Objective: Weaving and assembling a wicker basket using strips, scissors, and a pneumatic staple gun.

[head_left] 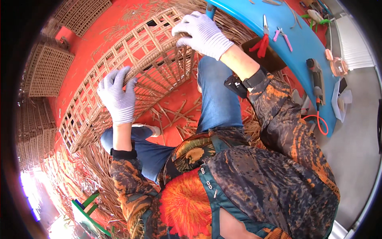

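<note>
A large open-weave wicker basket [137, 65] is tilted in front of my knees, with its thick woven rim running between my hands. My left hand [117, 93], in a white striped glove, grips the rim toward the near left end, fingers curled over it. My right hand [203, 35], gloved the same way, is bent over the rim at the far right end. Both sets of fingertips are partly hidden behind the weave. Through the open lattice I see the red floor and loose strips.
On my right a blue table [274, 18] carries red-handled scissors [262, 42], pink-handled pliers [283, 38] and an air stapler [316, 79] with an orange hose. Finished-looking baskets [49, 71] stand at the left. Loose wicker strips [95, 179] lie in heaps around me.
</note>
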Action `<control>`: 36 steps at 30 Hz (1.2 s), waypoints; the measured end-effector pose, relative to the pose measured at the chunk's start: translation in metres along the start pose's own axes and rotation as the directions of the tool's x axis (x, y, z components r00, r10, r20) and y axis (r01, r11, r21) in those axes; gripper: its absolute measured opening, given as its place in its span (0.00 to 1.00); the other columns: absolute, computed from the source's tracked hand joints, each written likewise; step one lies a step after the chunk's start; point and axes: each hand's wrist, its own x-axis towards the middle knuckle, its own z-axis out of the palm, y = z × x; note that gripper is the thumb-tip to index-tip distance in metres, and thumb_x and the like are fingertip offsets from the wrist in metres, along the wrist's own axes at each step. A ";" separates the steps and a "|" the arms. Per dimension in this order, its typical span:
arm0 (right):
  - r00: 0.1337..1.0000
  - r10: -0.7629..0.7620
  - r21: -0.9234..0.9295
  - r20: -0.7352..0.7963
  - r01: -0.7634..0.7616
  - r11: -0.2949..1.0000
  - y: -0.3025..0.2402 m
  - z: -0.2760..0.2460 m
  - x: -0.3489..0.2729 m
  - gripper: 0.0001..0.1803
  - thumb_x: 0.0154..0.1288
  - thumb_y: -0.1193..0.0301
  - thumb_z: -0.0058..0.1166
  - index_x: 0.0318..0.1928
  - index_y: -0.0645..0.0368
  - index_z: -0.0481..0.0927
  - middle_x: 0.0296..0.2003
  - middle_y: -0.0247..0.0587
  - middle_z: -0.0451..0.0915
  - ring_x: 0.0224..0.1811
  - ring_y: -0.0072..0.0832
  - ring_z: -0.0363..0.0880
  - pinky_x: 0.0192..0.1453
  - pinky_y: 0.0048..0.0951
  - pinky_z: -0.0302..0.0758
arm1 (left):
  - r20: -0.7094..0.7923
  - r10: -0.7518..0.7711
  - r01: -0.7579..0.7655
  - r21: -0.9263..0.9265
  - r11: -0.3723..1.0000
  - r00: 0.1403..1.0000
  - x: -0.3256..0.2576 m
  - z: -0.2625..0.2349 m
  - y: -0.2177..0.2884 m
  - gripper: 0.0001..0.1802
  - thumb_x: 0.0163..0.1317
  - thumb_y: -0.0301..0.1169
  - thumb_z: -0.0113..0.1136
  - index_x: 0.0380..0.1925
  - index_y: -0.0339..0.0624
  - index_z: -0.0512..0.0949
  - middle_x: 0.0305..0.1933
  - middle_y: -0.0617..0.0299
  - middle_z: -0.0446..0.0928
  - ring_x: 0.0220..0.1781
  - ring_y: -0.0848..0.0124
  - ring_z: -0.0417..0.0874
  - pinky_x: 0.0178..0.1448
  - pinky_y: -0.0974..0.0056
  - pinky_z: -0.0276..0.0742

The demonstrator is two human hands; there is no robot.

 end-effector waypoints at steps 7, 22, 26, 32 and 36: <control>0.958 -0.084 0.021 -0.276 0.093 0.995 -0.040 -0.005 -0.033 0.17 0.50 0.59 0.72 0.42 0.46 0.86 0.32 0.31 0.78 0.40 0.37 0.76 0.48 0.40 0.74 | 0.071 0.062 -0.060 -0.026 0.998 0.996 -0.016 -0.024 -0.014 0.26 0.46 0.29 0.77 0.49 0.51 0.86 0.46 0.61 0.80 0.50 0.60 0.78 0.60 0.54 0.72; 0.960 0.278 0.396 -0.045 -0.238 0.887 -0.021 -0.032 -0.077 0.20 0.57 0.67 0.73 0.50 0.50 0.84 0.43 0.37 0.81 0.45 0.33 0.83 0.52 0.32 0.81 | 0.095 0.031 -0.025 -0.072 0.997 0.995 -0.003 -0.034 0.037 0.24 0.50 0.33 0.76 0.50 0.52 0.85 0.50 0.62 0.80 0.53 0.60 0.78 0.61 0.54 0.70; 0.963 0.268 0.442 -0.017 -0.233 0.866 -0.025 -0.027 -0.068 0.20 0.57 0.67 0.72 0.50 0.52 0.83 0.43 0.38 0.81 0.45 0.35 0.83 0.52 0.34 0.80 | 0.125 0.146 -0.114 -0.235 0.965 0.981 0.028 -0.015 0.071 0.26 0.50 0.36 0.76 0.52 0.52 0.83 0.51 0.63 0.80 0.53 0.60 0.78 0.60 0.55 0.68; 0.978 0.197 0.366 -0.075 -0.157 0.917 -0.026 -0.033 -0.067 0.18 0.56 0.68 0.72 0.46 0.55 0.83 0.41 0.40 0.82 0.44 0.39 0.84 0.49 0.35 0.81 | 0.120 0.124 -0.087 -0.275 0.957 0.985 0.030 0.009 0.084 0.23 0.46 0.32 0.77 0.46 0.50 0.87 0.43 0.63 0.82 0.48 0.62 0.79 0.57 0.56 0.69; 0.975 0.213 0.428 -0.061 -0.168 0.888 -0.029 -0.036 -0.068 0.17 0.55 0.68 0.72 0.45 0.56 0.82 0.39 0.41 0.82 0.43 0.41 0.84 0.48 0.35 0.80 | 0.105 0.113 -0.076 -0.306 0.949 0.988 0.025 0.006 0.088 0.22 0.45 0.31 0.77 0.44 0.49 0.88 0.41 0.64 0.82 0.46 0.64 0.78 0.55 0.57 0.70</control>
